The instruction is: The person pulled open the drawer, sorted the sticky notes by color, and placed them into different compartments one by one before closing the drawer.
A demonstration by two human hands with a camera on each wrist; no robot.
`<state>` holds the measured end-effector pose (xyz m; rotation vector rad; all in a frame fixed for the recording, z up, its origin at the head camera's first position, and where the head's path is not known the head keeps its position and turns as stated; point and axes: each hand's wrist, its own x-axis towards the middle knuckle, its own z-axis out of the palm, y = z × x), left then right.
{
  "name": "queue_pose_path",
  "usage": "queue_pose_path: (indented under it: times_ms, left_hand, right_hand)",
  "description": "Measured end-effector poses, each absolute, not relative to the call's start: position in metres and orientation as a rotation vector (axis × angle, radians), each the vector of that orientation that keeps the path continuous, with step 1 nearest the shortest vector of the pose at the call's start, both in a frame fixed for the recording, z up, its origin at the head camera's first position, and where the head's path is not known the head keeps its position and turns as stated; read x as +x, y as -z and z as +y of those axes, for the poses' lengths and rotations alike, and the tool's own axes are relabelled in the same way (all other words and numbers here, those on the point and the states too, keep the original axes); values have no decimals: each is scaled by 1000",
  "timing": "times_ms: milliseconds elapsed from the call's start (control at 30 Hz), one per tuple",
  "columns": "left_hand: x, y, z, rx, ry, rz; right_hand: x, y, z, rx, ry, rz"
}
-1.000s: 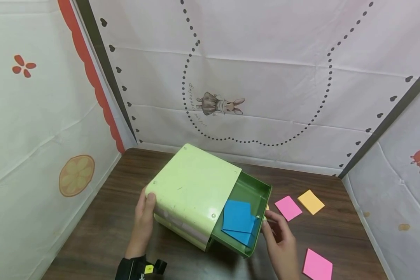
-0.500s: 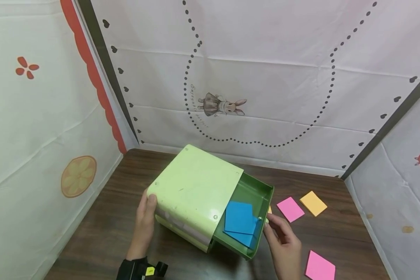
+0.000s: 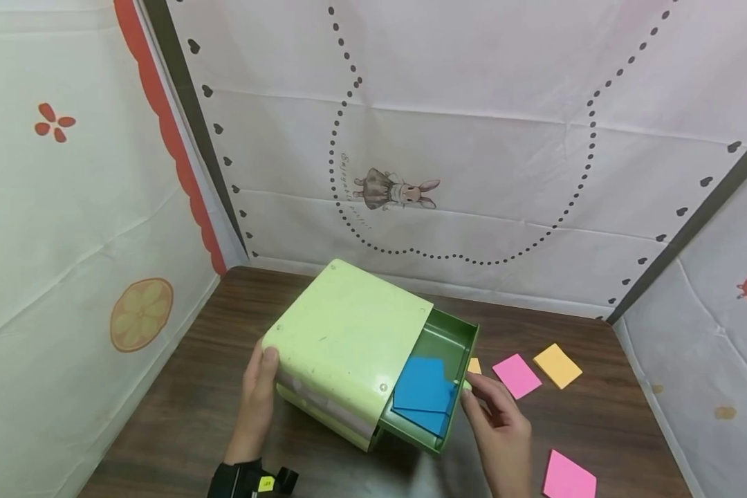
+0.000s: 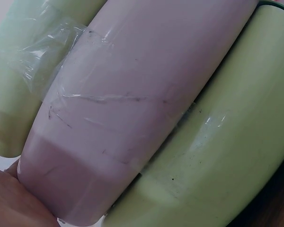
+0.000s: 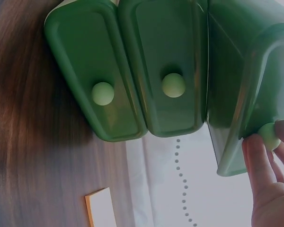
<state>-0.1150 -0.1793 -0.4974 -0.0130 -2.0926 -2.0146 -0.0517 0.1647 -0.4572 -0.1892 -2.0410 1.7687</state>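
A small light-green drawer cabinet (image 3: 355, 332) stands on the wooden table, its top drawer (image 3: 454, 339) pulled partly out to the right. Blue sticky notes (image 3: 420, 387) lie inside that drawer. My left hand (image 3: 259, 387) holds the cabinet's left end, thumb on the near corner. With thumb and fingers, my right hand (image 3: 501, 429) pinches the round pale-green knob (image 5: 270, 136) of the open drawer. Two lower green drawers, each with a knob (image 5: 173, 85), are closed in the right wrist view. Clear tape (image 4: 42, 56) crosses the cabinet's lilac and green side in the left wrist view.
Right of the cabinet lie pink sticky notes (image 3: 517, 376), a yellow-orange pad (image 3: 557, 365) and a nearer pink pad (image 3: 569, 476). Another orange note (image 3: 474, 366) peeks out behind the drawer. White printed cloth walls (image 3: 473, 159) enclose the table (image 3: 187, 429) at the back and sides.
The top drawer has slid slightly inward, to the left, with my right hand on its knob. More of the orange note behind it shows. My left hand keeps its place on the cabinet.
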Motion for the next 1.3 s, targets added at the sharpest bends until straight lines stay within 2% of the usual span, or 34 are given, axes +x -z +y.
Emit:
queue_pose_path:
  times_ms: [367, 700, 1300]
  left_hand:
    - [-114, 495, -180, 22, 2012, -2134]
    - [-114, 493, -179, 46, 2026, -2140]
    - [-114, 497, -179, 17, 2087, -2080]
  right_hand:
    - [-66, 456, 149, -183, -1788, -2150]
    - [-82, 457, 127, 35, -1884, -2035]
    - [-86, 452, 109, 93, -1765, -2122]
